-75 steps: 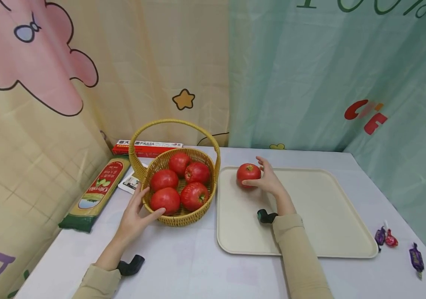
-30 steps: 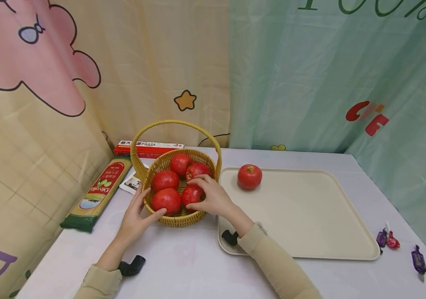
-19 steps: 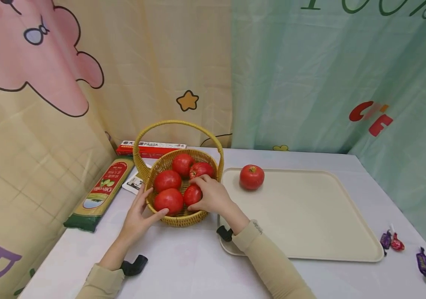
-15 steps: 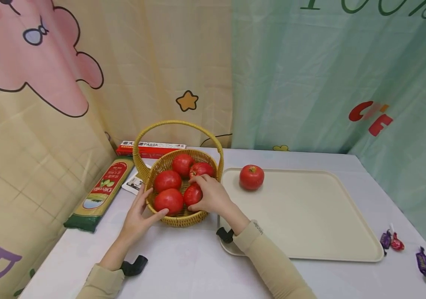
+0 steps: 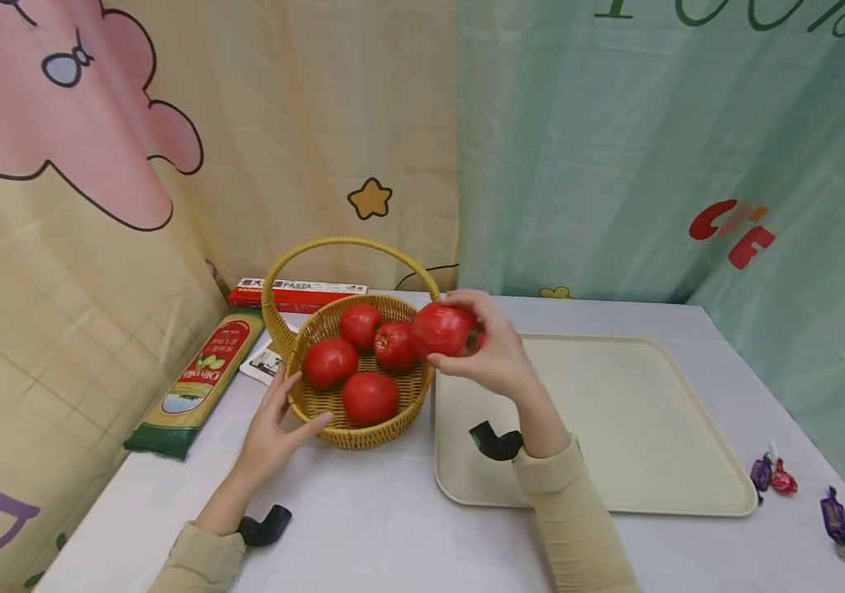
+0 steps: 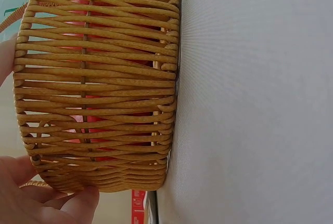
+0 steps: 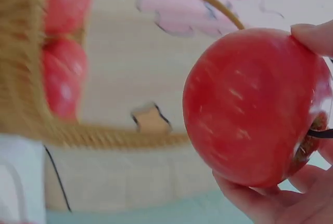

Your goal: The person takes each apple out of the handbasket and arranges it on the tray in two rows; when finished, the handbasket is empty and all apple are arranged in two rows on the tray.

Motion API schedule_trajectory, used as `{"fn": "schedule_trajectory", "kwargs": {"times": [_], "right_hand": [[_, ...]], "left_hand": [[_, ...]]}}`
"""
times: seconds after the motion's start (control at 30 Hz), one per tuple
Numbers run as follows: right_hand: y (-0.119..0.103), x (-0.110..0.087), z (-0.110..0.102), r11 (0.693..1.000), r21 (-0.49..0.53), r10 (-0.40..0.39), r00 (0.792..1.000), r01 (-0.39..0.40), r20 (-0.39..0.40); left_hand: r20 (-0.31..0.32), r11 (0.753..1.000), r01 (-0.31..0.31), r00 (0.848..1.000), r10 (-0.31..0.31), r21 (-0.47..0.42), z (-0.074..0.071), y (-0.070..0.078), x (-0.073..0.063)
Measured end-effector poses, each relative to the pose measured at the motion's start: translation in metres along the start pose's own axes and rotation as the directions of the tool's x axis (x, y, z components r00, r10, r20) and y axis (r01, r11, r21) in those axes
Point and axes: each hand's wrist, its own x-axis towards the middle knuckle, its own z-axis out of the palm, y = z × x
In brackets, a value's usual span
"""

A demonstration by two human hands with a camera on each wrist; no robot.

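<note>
A yellow wicker basket [image 5: 363, 436] with a tall handle holds several red apples [image 5: 371, 399]. At its near left side, my left hand [image 5: 267, 436] grips the rim, thumb over the edge; the left wrist view shows curled fingers [image 6: 78, 206] against the weave. My right hand [image 5: 500, 354] holds another red apple [image 5: 443, 329] above the basket's right rim, thumb and fingers round it. Close up in the right wrist view, this apple [image 7: 244, 109] shows a dark stem in a brown hollow. The apple on the tray is almost wholly hidden behind the right hand.
A cream tray [image 5: 615, 420] lies right of the basket. Left of it are a green-and-gold pasta bag [image 5: 200, 379], a white card [image 5: 263, 362] and a red pasta box [image 5: 296, 295]. Wrapped candies [image 5: 835, 519] lie at the right edge. Curtains [image 5: 578, 165] hang behind the table.
My right hand went from the tray into the basket, took an apple and lifted it up and right. The front apple left in the basket shifted right. My left hand stayed at the rim.
</note>
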Motion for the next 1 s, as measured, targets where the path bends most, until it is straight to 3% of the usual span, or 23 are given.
{"fn": "schedule_trajectory", "kwargs": {"times": [0.1, 0.2, 0.33, 0.43, 0.53, 0.73, 0.83, 1.0], "right_hand": [[-0.005, -0.005, -0.031, 0.999, -0.029, 0.032, 0.988, -0.037, -0.154], [0.004, -0.009, -0.058, 0.991, -0.089, 0.064, 0.951, -0.095, -0.303], [0.034, -0.013, -0.088, 0.970, -0.131, 0.121, 0.872, -0.206, -0.474], [0.056, -0.018, -0.103, 0.938, -0.138, 0.193, 0.810, -0.318, -0.553], [0.078, -0.023, -0.113, 0.890, -0.146, 0.279, 0.768, -0.432, -0.577], [0.111, -0.033, -0.122, 0.760, -0.185, 0.461, 0.718, -0.623, -0.522], [0.125, -0.036, -0.122, 0.722, -0.204, 0.510, 0.708, -0.661, -0.489], [0.144, -0.039, -0.121, 0.672, -0.279, 0.554, 0.716, -0.686, -0.425]], "left_hand": [[0.000, 1.000, 0.012, 1.000, -0.012, 0.011, -0.001, -0.001, 0.000], [0.000, 1.000, 0.019, 1.000, -0.019, 0.015, -0.002, -0.001, 0.000], [0.000, 1.000, 0.014, 1.000, -0.014, 0.012, -0.002, -0.002, 0.000], [0.002, 1.000, 0.014, 1.000, -0.014, 0.013, -0.002, -0.003, 0.000], [0.006, 1.000, 0.013, 1.000, -0.013, 0.012, -0.002, -0.003, 0.000], [0.007, 1.000, 0.013, 1.000, -0.014, 0.014, -0.002, -0.002, 0.000], [0.008, 1.000, 0.016, 1.000, -0.016, 0.016, -0.001, -0.002, 0.000], [0.009, 1.000, 0.013, 1.000, -0.013, 0.016, 0.000, -0.001, 0.000]]}}
